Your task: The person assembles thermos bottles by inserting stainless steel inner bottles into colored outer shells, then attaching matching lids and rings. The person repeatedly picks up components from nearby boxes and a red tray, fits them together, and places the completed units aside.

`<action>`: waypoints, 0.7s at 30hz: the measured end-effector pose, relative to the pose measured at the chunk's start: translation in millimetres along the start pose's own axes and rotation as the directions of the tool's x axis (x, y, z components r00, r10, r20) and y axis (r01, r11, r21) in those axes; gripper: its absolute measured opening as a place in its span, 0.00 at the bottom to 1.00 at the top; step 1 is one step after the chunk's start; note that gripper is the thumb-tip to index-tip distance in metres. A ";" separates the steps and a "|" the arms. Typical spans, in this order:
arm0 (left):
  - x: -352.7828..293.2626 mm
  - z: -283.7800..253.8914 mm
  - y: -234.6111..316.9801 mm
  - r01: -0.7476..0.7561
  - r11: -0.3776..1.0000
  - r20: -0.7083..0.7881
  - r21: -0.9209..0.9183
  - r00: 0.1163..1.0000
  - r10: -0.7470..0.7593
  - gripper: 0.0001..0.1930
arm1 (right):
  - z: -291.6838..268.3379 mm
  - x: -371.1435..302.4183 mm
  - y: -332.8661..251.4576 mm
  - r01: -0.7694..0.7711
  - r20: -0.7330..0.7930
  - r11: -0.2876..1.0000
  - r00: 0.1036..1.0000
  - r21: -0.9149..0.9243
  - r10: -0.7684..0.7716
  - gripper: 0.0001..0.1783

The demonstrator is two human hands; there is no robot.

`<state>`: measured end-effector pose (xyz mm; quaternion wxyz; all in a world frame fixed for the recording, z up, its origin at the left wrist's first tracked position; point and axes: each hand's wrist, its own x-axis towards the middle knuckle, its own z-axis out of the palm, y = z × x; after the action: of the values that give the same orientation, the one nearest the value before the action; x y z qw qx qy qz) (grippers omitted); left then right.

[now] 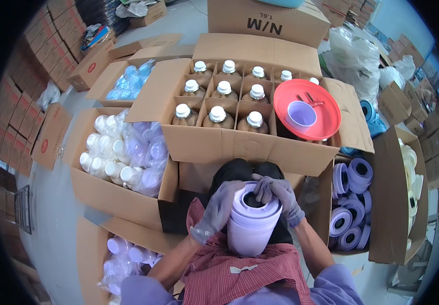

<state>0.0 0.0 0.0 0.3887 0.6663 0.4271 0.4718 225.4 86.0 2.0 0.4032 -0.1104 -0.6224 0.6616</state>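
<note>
nearest, at five o'clock, a lilac container (251, 236) has a lilac ring (255, 212) on its top. the gloved left hand (219, 206), half curled, holds its ten o'clock side; the gloved right hand (282, 195) bends its fingers at the ring's opening, gripping or pressing, i cannot tell. the ring seems placed, perhaps not fully seated. loose rings (360, 182) at four o'clock suggest plenty left. farther, at one o'clock, a divided carton (245, 147) holds bottles (217, 123), those in clear view already white-capped.

Upside-down black print (265, 24) on carton (290, 25)
</note>
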 end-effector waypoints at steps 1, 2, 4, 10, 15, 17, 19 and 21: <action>-7.4 9.4 14.0 -0.098 0.986 -0.083 0.136 0.990 0.110 0.19 | -5.0 3.5 9.2 0.035 -0.006 0.982 0.999 0.187 -0.035 0.18; -13.3 19.7 41.1 -0.013 0.986 -0.175 0.168 0.984 0.043 0.19 | -8.8 4.0 24.7 -0.003 0.023 0.951 1.000 0.308 -0.004 0.18; -17.7 12.3 40.3 -0.031 0.984 -0.223 0.173 0.972 0.070 0.19 | -5.0 15.0 35.1 -0.099 0.092 0.842 0.994 0.530 0.058 0.18; 34.0 8.4 -27.9 0.209 0.867 -0.034 -0.452 0.968 -0.250 0.23 | 51.5 -38.1 -89.9 0.117 0.086 0.516 0.993 -0.848 -0.084 0.22; 22.6 52.9 -41.3 -0.457 0.781 0.329 0.426 0.882 0.337 0.13 | 88.0 -107.7 -150.9 -0.176 -0.153 0.150 0.976 -0.973 0.154 0.33; 1.5 39.0 -3.9 -0.217 0.942 0.470 0.257 0.880 0.075 0.17 | 77.8 -122.8 -126.5 -0.600 -0.633 0.406 0.771 -0.689 0.066 0.35; -22.4 20.4 56.7 0.024 0.990 0.569 0.138 0.816 -0.099 0.22 | 47.9 -136.6 -106.1 -0.847 -0.792 0.379 0.503 -0.373 0.346 0.34; -43.1 13.9 33.8 -0.024 0.999 0.484 0.021 0.875 0.011 0.23 | 13.1 -169.0 -71.3 -0.828 -0.660 0.491 0.531 -0.270 0.531 0.31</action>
<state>12.0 -53.2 14.8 0.4699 0.7719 0.3167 0.2883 355.1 -44.2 9.6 0.1865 -0.6336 -0.5579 0.5026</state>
